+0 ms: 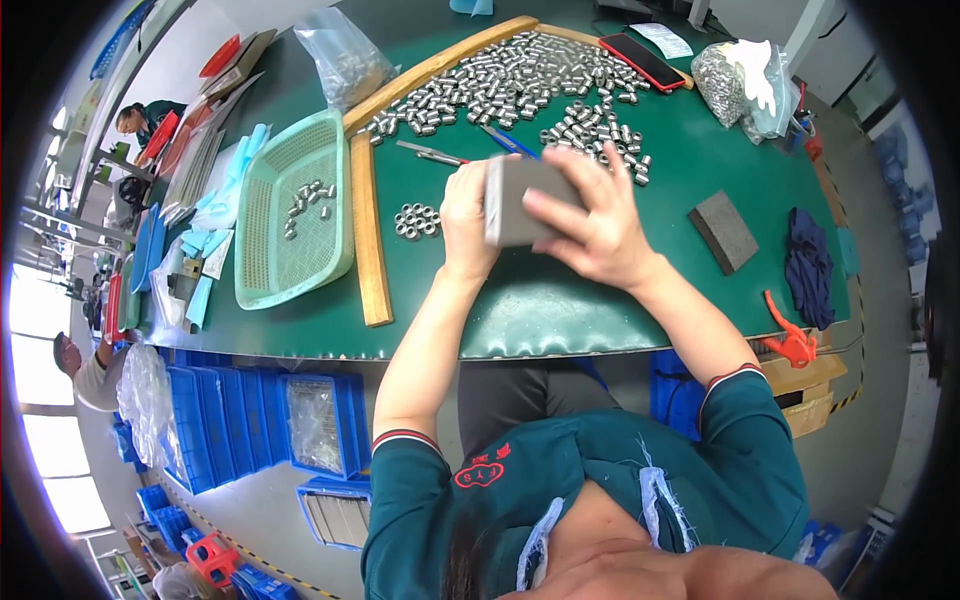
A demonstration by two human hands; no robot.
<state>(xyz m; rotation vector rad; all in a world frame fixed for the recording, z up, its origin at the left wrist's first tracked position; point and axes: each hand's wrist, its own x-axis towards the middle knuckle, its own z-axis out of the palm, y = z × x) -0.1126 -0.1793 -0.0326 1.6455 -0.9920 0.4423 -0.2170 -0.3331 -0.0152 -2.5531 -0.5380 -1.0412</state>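
Above the green table, a grey-brown, sponge-like block [520, 222] with a pale left side is held between my two hands. My left hand [466, 222] is closed against its left side. My right hand [606, 222], blurred, has its fingers across the block's face and right end. Beside my left wrist, a small cluster of metal sleeves [417, 220] stands on end. Beyond the block lie a pair of tweezers [432, 153], a blue pen-like tool [508, 141] and a loose group of metal sleeves [596, 130].
Wooden strips [371, 240] border a large pile of sleeves [510, 80]. Left is a green basket [345, 190] holding several sleeves. A second grey block [724, 232], dark cloth [808, 268], red-edged phone [642, 62], filled bags [722, 82] and an orange-handled tool [792, 338] lie around.
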